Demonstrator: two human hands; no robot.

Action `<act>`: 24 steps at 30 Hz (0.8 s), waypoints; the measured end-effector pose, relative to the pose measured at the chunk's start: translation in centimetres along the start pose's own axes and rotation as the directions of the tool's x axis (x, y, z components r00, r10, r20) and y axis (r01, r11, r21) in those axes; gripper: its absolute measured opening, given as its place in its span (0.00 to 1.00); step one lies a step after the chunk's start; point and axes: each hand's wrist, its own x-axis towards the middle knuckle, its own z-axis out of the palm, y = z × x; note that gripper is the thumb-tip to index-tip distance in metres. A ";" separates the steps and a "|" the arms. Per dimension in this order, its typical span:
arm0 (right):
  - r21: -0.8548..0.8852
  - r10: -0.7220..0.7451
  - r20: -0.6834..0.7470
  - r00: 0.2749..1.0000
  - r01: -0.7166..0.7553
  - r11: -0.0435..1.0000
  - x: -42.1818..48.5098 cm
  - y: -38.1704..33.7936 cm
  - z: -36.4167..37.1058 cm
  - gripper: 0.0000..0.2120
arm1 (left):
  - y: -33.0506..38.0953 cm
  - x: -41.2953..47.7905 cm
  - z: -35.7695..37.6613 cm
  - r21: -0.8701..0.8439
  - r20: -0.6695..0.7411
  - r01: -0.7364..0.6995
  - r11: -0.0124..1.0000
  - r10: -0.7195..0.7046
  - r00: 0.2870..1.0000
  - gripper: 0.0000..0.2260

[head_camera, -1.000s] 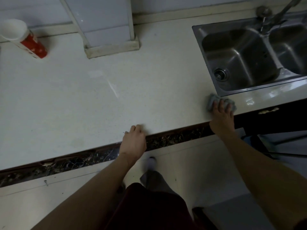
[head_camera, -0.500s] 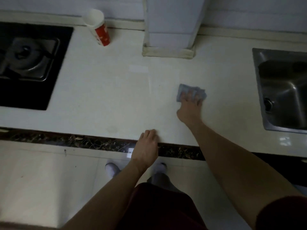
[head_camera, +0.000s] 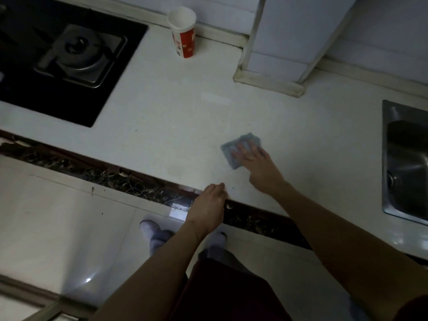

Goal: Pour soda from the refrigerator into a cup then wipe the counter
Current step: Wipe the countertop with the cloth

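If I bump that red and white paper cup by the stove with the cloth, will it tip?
Likely, yes: the cup stands upright, tall, with a base narrower than its rim, so a nudge high up could topple it. It looks like thin paper, probably light and easily squashed. Its fill level isn't visible, so weight is uncertain.
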 end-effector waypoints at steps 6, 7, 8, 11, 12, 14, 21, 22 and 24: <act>0.097 0.436 -0.037 0.899 -0.431 0.897 -8.3 3.3 0.9 0.37 | 1.1 1.5 -1.0 0.076 0.069 0.004 0.997 -0.009 0.998 0.13; 0.126 0.487 -0.033 0.873 -0.480 0.868 -9.2 2.3 1.1 0.37 | 1.3 1.7 -1.1 0.088 0.077 0.013 0.996 -0.020 0.997 0.13; 0.146 0.528 -0.040 0.848 -0.518 0.843 -9.5 1.0 1.3 0.37 | 1.5 1.9 -1.2 0.099 0.081 0.020 0.995 -0.028 0.996 0.13; 0.170 0.517 -0.029 0.855 -0.506 0.846 -8.7 -3.9 2.0 0.38 | 1.5 2.2 -1.2 0.124 0.095 0.020 0.992 -0.032 0.995 0.13; 0.165 0.474 0.015 0.881 -0.469 0.868 -7.8 -5.3 2.1 0.39 | 1.3 2.2 -1.2 0.123 0.099 0.013 0.992 -0.025 0.995 0.13; 0.124 0.349 0.028 0.937 -0.350 0.929 -5.2 -7.2 2.0 0.35 | 0.6 2.0 -0.9 0.116 0.105 -0.009 0.993 -0.004 0.995 0.14; 0.073 0.090 0.122 0.988 -0.099 0.992 4.9 -6.1 -1.3 0.35 | -0.6 1.8 -1.3 0.156 0.066 -0.112 0.981 0.102 0.993 0.11; 0.052 0.084 0.117 0.990 -0.091 0.995 6.1 -5.7 -2.1 0.36 | -0.5 2.1 -1.3 0.161 0.057 -0.125 0.979 0.117 0.991 0.11; 0.007 0.096 0.128 0.987 -0.098 0.995 8.7 -4.3 -2.9 0.35 | -0.3 2.9 -1.4 0.165 0.051 -0.154 0.974 0.148 0.988 0.12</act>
